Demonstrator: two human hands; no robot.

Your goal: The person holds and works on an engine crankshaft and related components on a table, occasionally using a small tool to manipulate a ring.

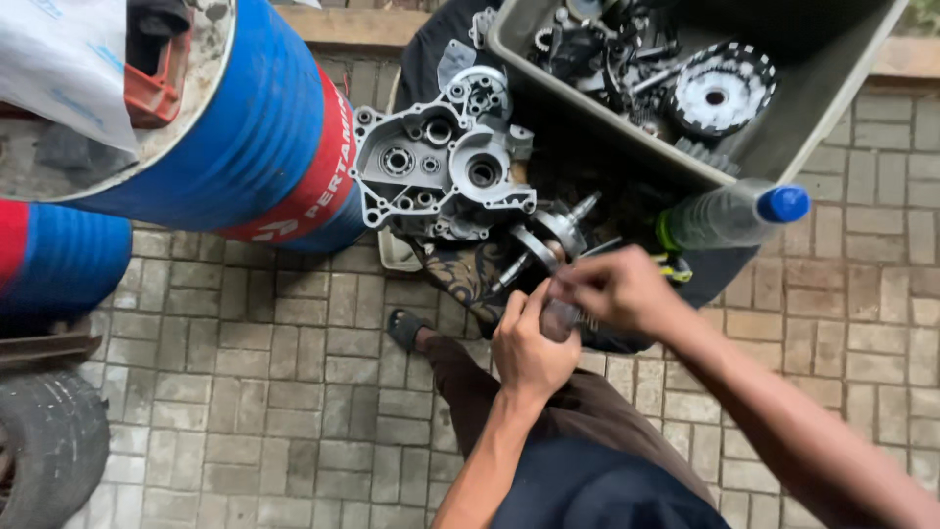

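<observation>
Hands meet just near of the crankshaft (548,238): left hand (529,348) and right hand (617,289) both closed on a small metal part (560,318), perhaps a bearing, while the crankcase half (441,171) lies stripped and tray (783,127) parts wait.
</observation>
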